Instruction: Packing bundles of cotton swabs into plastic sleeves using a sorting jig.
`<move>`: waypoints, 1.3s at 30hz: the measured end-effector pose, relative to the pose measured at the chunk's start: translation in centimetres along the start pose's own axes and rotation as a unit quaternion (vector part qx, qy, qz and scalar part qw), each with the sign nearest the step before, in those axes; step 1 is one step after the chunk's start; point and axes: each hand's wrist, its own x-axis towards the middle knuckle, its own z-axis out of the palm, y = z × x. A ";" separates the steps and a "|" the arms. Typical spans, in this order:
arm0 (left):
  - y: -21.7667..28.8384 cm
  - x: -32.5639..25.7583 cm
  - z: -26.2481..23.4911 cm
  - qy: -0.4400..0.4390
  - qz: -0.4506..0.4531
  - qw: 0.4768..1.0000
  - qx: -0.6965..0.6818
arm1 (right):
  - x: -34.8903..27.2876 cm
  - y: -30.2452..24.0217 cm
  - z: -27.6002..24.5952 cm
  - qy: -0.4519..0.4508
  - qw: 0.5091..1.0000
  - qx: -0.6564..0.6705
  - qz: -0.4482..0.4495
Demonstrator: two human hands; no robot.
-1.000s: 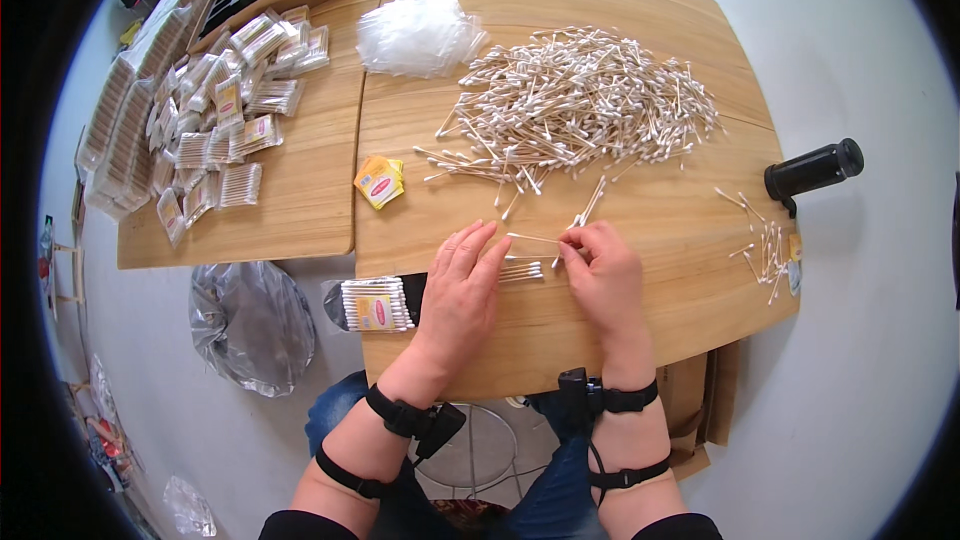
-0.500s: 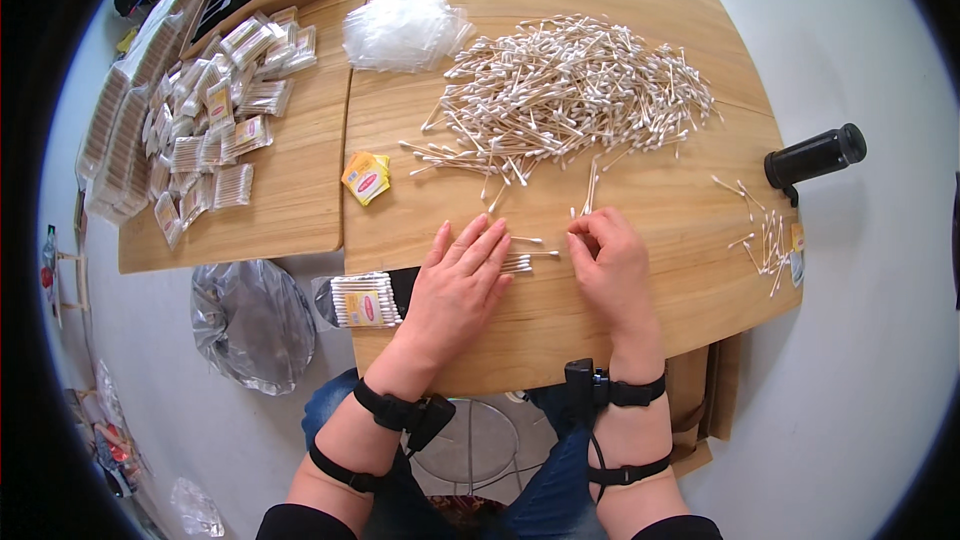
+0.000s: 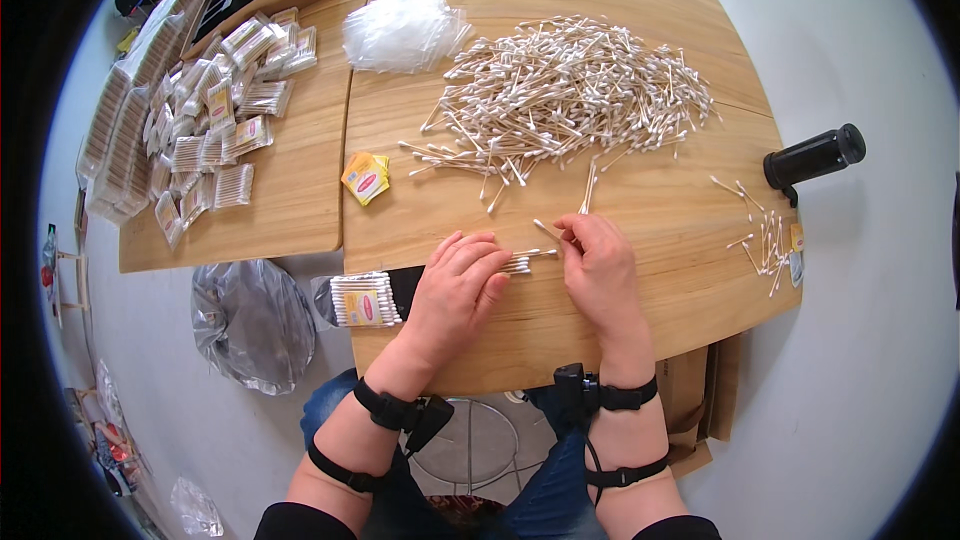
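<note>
My right hand (image 3: 600, 275) pinches a cotton swab (image 3: 544, 231) between thumb and fingertips, its white tip pointing up and left. Beside it my left hand (image 3: 455, 290) rests on the table with bent, outstretched fingers, over a few cotton swabs (image 3: 520, 265) whose tips stick out to the right. What lies under the palm is hidden. Left of that hand, a neat row of swabs (image 3: 345, 285) with an orange and yellow card (image 3: 365, 308) lies on something black and clear at the table edge. A few loose swabs (image 3: 588, 190) lie just beyond my right hand.
A large swab pile (image 3: 580, 90) covers the far middle of the table (image 3: 690, 280). Clear bags (image 3: 405, 30) and yellow cards (image 3: 366, 178) lie left of it. Filled packets (image 3: 215, 120) crowd the left table. A black bottle (image 3: 815, 156) and scattered swabs (image 3: 770, 245) are at right.
My right hand has lifted slightly and turned, and a cotton swab now shows in its fingers. My left fingers have drawn back and bent from their flatter spread.
</note>
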 end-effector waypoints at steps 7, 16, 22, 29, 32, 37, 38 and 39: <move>1.0 0.0 0.2 0.090 -0.115 0.958 -0.245 | -0.4 0.0 -1.1 -0.034 0.997 -0.033 0.057; 0.9 0.3 2.1 0.141 -0.154 0.876 -0.434 | 0.1 -1.3 1.1 -0.051 0.998 -0.009 -0.048; 1.2 0.3 1.5 0.142 -0.143 0.904 -0.377 | 0.2 0.6 0.6 0.017 0.998 -0.022 0.054; 0.7 0.2 1.2 0.017 -0.044 0.996 -0.074 | 1.5 0.9 1.1 0.080 0.976 -0.185 0.078; 0.5 0.2 1.0 0.023 -0.037 0.995 -0.094 | 1.5 0.7 1.2 0.043 0.984 -0.156 0.077; 1.3 0.4 0.0 0.084 -0.104 0.975 -0.176 | 1.1 -0.2 0.1 -0.059 0.997 -0.046 0.037; 1.5 0.5 0.0 0.118 -0.133 0.963 -0.204 | 1.0 -0.4 0.1 -0.063 0.997 -0.026 0.028; 1.4 0.5 0.0 0.119 -0.134 0.962 -0.204 | 1.0 -0.5 0.1 -0.068 0.997 -0.007 0.019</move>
